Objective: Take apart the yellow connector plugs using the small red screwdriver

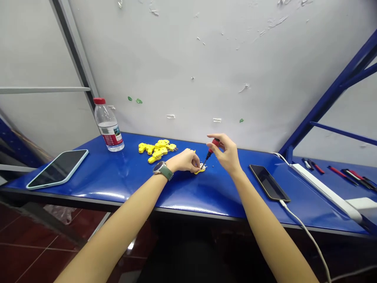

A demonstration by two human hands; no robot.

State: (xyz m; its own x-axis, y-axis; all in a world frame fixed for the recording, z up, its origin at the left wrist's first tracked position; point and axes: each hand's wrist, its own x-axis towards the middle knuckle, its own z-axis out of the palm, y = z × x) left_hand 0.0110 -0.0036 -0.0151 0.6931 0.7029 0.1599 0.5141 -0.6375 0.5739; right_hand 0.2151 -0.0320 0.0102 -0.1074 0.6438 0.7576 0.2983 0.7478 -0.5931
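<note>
My right hand (226, 152) grips a screwdriver (212, 146) with a red and black handle. Its dark shaft slants down to the left, and the tip meets a small yellow and white part (201, 169) on the table. My left hand (188, 160), with a watch (163, 169) at the wrist, is closed on that part and pins it to the blue surface; the fingers hide much of it. Left of this hand lies a cluster of several yellow plastic pieces (159, 149), some with metal prongs sticking out.
A water bottle (108, 125) stands at the back left, behind a phone (59, 169) in a pale case. At right lie another phone (268, 182) with a white cable (306, 228), a white power strip (326, 192) and several red and black pens or tools (343, 175). A wall (188, 70) rises behind the blue table (135, 188).
</note>
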